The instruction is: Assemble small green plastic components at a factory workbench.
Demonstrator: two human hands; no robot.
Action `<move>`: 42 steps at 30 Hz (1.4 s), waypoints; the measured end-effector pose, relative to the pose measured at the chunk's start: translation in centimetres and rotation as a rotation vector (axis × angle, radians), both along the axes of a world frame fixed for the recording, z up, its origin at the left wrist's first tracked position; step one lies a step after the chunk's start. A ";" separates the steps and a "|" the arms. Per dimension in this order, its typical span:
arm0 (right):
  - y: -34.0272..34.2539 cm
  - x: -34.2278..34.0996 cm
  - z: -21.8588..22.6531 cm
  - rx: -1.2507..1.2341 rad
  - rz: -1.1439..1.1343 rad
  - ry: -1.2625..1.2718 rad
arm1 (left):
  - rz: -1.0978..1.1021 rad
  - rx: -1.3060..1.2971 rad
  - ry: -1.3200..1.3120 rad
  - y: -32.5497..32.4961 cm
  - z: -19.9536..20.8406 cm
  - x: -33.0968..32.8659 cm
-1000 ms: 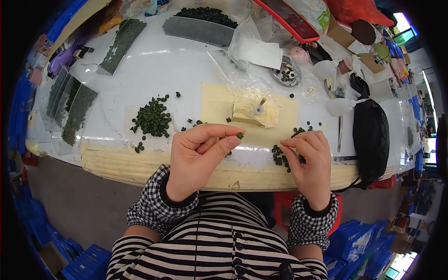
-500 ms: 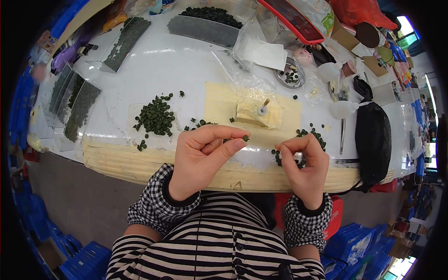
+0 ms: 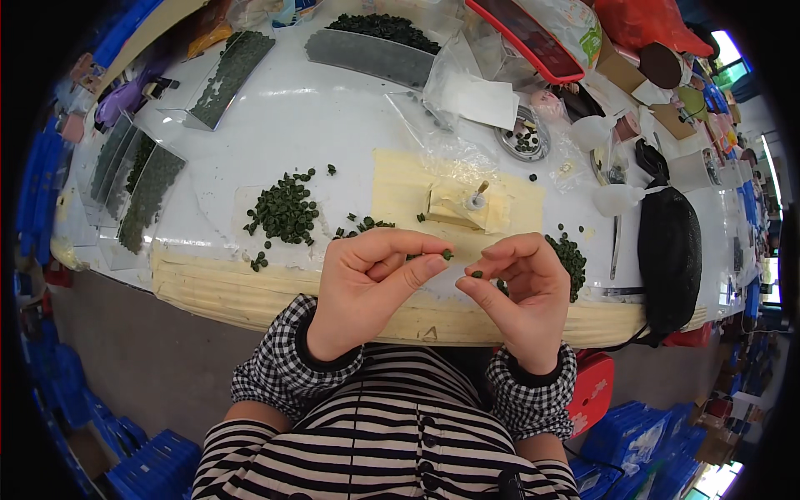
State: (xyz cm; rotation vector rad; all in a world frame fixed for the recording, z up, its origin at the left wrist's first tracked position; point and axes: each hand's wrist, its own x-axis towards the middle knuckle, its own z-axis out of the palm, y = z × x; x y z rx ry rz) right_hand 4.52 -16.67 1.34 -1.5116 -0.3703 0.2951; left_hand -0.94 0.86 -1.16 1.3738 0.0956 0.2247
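Moved left since earlier, the right hand [image 3: 529, 307] pinches a dark-green piece [image 3: 477, 274] near the left hand [image 3: 354, 279], which pinches a leaf-green piece [image 3: 447, 255], seemingly bringing them together, calling for careful alignment

clutter round the bench, clear of the grip.
well right of the grip: black mesh pouch [image 3: 669, 250]. far beyond it, slightly right: red-framed device [image 3: 533, 42], white paper [image 3: 487, 102] nearer; further right, red plastic bag [image 3: 654, 27] and dark round disc [image 3: 663, 64]. far left: purple item [image 3: 125, 100], kind unclear. low right, under grip level: red stool [image 3: 590, 392], blue crates [image 3: 629, 433].
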 end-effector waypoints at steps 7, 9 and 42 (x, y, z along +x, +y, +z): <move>-0.4 0.7 -1.0 -0.028 0.018 -0.255 | -0.013 0.013 0.005 0.1 0.1 0.0; -0.4 0.8 -0.9 -0.019 0.027 -0.269 | -0.017 0.004 0.008 0.1 0.2 0.0; 1.6 -0.5 -2.5 0.180 -0.043 -0.215 | -0.036 -0.019 0.014 0.0 -0.1 0.1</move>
